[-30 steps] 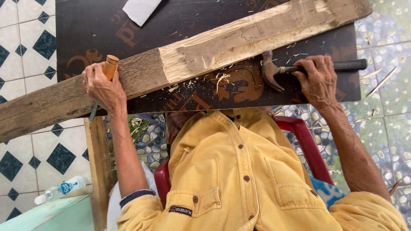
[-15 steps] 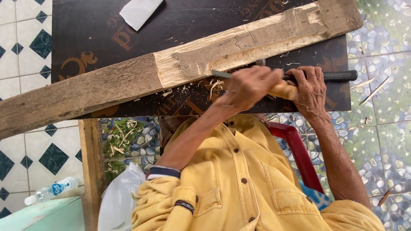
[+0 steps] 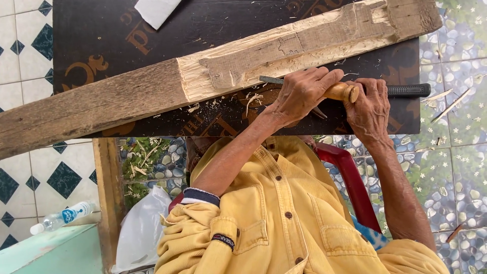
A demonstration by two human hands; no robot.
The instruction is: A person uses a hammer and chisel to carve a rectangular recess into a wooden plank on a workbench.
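On the dark board (image 3: 152,45), the left hand (image 3: 302,94) has crossed over, fingers clamped on the wooden-handled chisel (image 3: 341,92), beside the right hand (image 3: 369,109) gripping the hammer (image 3: 408,91), readying cuts along the beam (image 3: 228,71).

The person wears a mustard-yellow button-up shirt (image 3: 284,223) with dark round buttons and flapped chest pockets. Its left sleeve (image 3: 198,228), lower left of the frame, is rolled up, showing a navy cuff lining and a small dark label.

White floor tiles with dark diamonds (image 3: 20,86) at nine o'clock, pebble-patterned floor (image 3: 456,167) at three o'clock, red plastic chair (image 3: 350,177) near centre, daylight.
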